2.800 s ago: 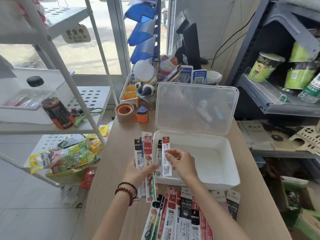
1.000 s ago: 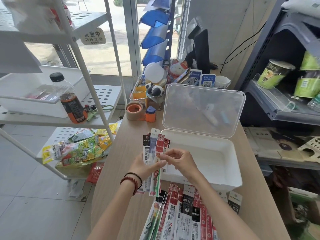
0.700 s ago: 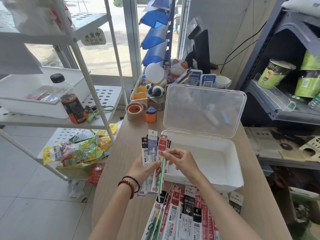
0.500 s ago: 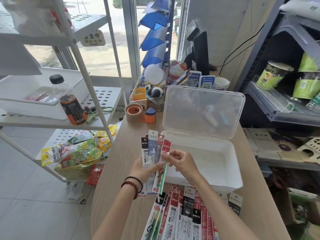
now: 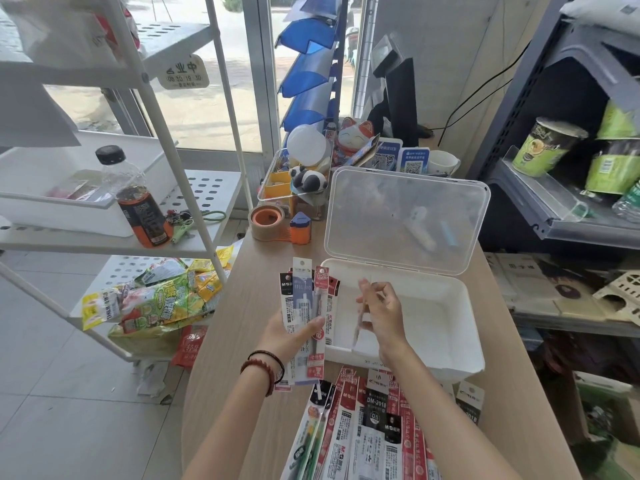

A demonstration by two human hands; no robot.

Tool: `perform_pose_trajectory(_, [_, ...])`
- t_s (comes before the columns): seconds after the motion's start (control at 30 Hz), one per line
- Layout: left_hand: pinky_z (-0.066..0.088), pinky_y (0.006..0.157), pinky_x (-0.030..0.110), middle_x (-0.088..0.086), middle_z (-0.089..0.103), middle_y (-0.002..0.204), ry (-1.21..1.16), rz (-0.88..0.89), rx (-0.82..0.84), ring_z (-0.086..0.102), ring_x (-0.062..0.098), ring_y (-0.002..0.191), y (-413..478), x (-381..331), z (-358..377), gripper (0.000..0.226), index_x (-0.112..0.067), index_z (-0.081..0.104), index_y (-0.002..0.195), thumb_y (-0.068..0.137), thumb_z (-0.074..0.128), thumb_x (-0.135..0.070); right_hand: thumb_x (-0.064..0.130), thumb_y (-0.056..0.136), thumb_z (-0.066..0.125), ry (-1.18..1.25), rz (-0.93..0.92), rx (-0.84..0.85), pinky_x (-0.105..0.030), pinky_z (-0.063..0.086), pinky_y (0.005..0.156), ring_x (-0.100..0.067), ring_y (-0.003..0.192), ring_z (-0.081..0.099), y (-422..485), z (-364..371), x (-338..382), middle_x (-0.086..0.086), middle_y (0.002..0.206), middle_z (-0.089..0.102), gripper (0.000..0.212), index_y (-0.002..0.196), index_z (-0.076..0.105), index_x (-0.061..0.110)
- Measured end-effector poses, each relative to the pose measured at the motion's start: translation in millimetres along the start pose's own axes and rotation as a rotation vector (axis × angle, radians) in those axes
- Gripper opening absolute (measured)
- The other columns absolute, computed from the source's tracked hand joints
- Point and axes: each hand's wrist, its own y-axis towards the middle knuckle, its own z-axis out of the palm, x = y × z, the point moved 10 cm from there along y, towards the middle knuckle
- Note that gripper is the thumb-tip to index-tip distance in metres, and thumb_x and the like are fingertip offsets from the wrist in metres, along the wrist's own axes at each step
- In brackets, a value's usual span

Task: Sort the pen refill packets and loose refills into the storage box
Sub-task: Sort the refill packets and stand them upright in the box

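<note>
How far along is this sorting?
Barely begun: the white plastic storage box looks empty. The left hand grips a fan of refill packets; the right hand holds a thin blurred packet over it. A pile of packets waits on the wooden table.

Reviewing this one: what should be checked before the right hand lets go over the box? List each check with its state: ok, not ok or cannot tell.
1. White plastic storage box open, translucent lid standing up: ok.
2. Right hand above the box's left part: ok.
3. What the right hand pinches: a thin blurred strip; packet or loose refill: cannot tell.
4. Room in the box: bare white floor shows beside the hand: ok.
5. Left hand grips the fan of refill packets, none visibly slipping: ok.
6. Sorting finished: not ok; a pile of packets lies on the wooden table.
</note>
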Motion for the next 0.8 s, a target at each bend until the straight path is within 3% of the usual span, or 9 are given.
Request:
perform_pose_trajectory(0.07, [0.048, 0.063, 0.019, -0.006, 0.070, 0.094, -0.005, -0.008, 0.002, 0.067, 0.006, 0.083, -0.4, 0.5, 0.6, 0.034, -0.018, 0.061, 0.107, 0.080, 0.069, -0.036, 0.048, 0.087, 0.066, 0.008, 0.000, 0.040, -0.032, 0.053, 0.074, -0.019, 0.078, 0.063, 1.7, 4.6, -3.2, -0.006, 0.087, 0.067, 0.033, 0.091, 0.061, 0.015])
perform_pose_trajectory(0.13, [0.048, 0.059, 0.016, -0.007, 0.070, 0.092, -0.022, -0.011, -0.001, 0.067, 0.003, 0.079, -1.3, -0.2, 0.4, 0.031, -0.018, 0.061, 0.106, 0.080, 0.069, -0.035, 0.036, 0.088, 0.067, -0.001, -0.006, 0.077, -0.026, 0.056, 0.075, -0.017, 0.084, 0.069, 1.9, 8.7, -4.5, -0.004, 0.093, 0.072, 0.025, 0.096, 0.067, 0.013])
perform_pose_trajectory(0.27, [0.050, 0.062, 0.018, -0.005, 0.071, 0.092, -0.056, -0.028, -0.002, 0.068, 0.005, 0.080, -1.3, 1.6, 0.3, 0.031, -0.019, 0.060, 0.105, 0.079, 0.072, -0.032, 0.021, 0.089, 0.068, -0.130, 0.010, 0.083, -0.038, 0.059, 0.084, -0.019, 0.095, 0.070, 3.4, 10.1, -10.5, 0.000, 0.101, 0.072, 0.011, 0.100, 0.070, 0.023])
perform_pose_trajectory(0.5, [0.052, 0.072, 0.027, -0.003, 0.070, 0.093, -0.063, -0.040, 0.029, 0.067, 0.011, 0.084, 2.2, 1.8, 1.9, 0.023, -0.025, 0.060, 0.099, 0.080, 0.071, -0.030, 0.013, 0.086, 0.071, -0.371, 0.046, 0.281, -0.021, 0.057, 0.073, -0.010, 0.092, 0.068, 0.1, 33.0, -17.3, 0.004, 0.123, 0.065, 0.046, 0.130, 0.060, 0.021])
perform_pose_trajectory(0.7, [0.050, 0.070, 0.025, -0.002, 0.069, 0.095, -0.045, -0.037, 0.032, 0.066, 0.011, 0.084, 2.7, 2.2, 2.7, 0.026, -0.023, 0.059, 0.102, 0.080, 0.071, -0.029, 0.013, 0.083, 0.074, -0.690, -0.021, 0.357, -0.028, 0.050, 0.092, -0.009, 0.096, 0.062, -0.9, 46.0, -20.7, 0.005, 0.135, 0.058, 0.062, 0.139, 0.051, 0.025])
perform_pose_trajectory(0.8, [0.050, 0.068, 0.024, -0.002, 0.069, 0.095, -0.062, -0.048, 0.019, 0.066, 0.011, 0.084, 2.0, 3.8, 1.8, 0.028, -0.021, 0.059, 0.104, 0.080, 0.071, -0.029, 0.019, 0.080, 0.077, -0.805, -0.040, 0.340, -0.037, 0.048, 0.100, -0.014, 0.110, 0.059, 2.0, 47.4, -23.1, 0.006, 0.135, 0.058, 0.064, 0.138, 0.051, 0.028])
